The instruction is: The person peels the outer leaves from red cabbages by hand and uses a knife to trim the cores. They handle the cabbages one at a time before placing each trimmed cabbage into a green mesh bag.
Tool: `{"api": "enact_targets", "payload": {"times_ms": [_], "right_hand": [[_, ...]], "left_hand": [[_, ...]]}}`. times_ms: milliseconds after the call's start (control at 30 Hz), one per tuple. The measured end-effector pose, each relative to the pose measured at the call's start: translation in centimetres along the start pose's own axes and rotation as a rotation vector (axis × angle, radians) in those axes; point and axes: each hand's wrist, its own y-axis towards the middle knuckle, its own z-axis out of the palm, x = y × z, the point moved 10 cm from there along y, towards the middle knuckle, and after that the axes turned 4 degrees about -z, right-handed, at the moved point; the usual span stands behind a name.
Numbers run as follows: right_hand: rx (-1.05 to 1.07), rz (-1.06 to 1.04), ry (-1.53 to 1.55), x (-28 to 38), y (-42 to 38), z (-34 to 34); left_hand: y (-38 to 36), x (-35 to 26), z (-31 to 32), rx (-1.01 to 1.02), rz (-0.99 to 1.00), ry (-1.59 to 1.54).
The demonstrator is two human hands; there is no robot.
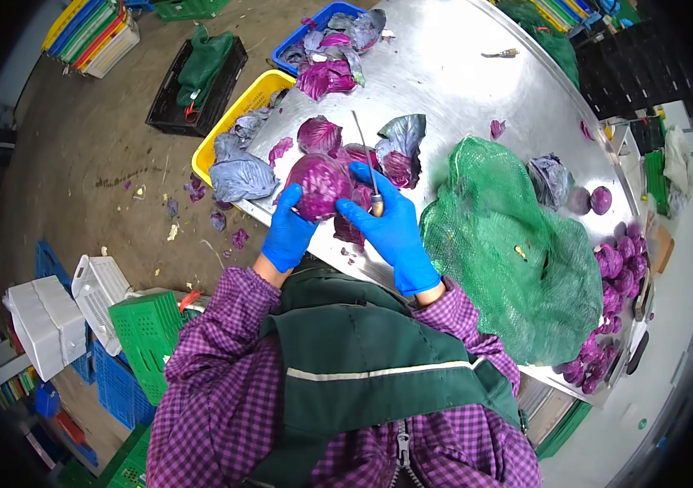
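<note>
A peeled red cabbage [319, 186] is held up in front of my apron, over the near edge of the metal table [452, 89]. My left hand [289, 234], in a blue glove, grips it from the lower left. In my blue-gloved right hand [393, 232] is a knife [376, 203] with a wooden handle, its thin blade pointing away from me. That hand's fingertips also reach the cabbage's right side. Loose purple leaves [319, 135] lie just beyond the cabbage, and a larger outer leaf [401, 150] rests to their right.
Leaves fill a yellow basket [204, 154] and a blue basket [285, 53] along the table's left edge. A green mesh sack [517, 260] spreads at the right, with several cabbages [619, 268] beyond it. Another knife [501, 54] lies farther back. Crates [147, 337] stand lower left.
</note>
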Motion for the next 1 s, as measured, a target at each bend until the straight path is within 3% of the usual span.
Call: {"api": "enact_targets", "payload": {"times_ms": [100,200,300,367,433,500,567,700,767,900,967,1000], "right_hand": [[0.010,-0.042,-0.104,0.3,0.6,0.2],[0.152,0.099,-0.227,-1.0,0.8,0.7],[0.155,0.060,-0.168,-1.1,0.8,0.5],[0.103,0.087,0.046,-2.6,0.7,0.4],[0.059,0.076,0.100,-3.1,0.8,0.1],[0.014,0.063,0.155,-3.0,0.9,-0.5],[0.048,0.280,0.310,-4.1,0.6,-0.2],[0.108,0.334,0.285,-3.9,0.4,0.3],[0.185,0.460,0.332,-4.5,0.0,0.9],[0.140,0.311,0.272,-6.1,0.2,1.0],[0.050,0.135,0.241,-5.5,0.8,0.3],[0.053,0.136,0.242,-5.7,0.7,0.4]], "left_hand": [[-0.1,-0.5,0.9,0.024,0.052,0.193],[-0.3,-0.7,1.0,0.032,0.078,0.237],[-0.2,-0.6,0.5,0.026,0.088,0.243],[-0.1,-0.5,0.4,0.040,0.091,0.235],[-0.1,0.6,-0.3,0.003,-0.019,0.049],[-0.1,0.7,-0.2,0.000,-0.020,0.075],[-0.1,0.6,0.2,-0.002,-0.018,0.104],[-0.2,-0.8,2.4,0.053,0.094,0.296],[-0.2,-1.2,2.8,0.064,0.146,0.390],[-0.5,-1.1,2.7,0.066,0.173,0.483],[-0.6,-1.3,2.2,0.057,0.193,0.499],[-0.4,-0.6,0.7,0.022,0.089,0.277]]}}
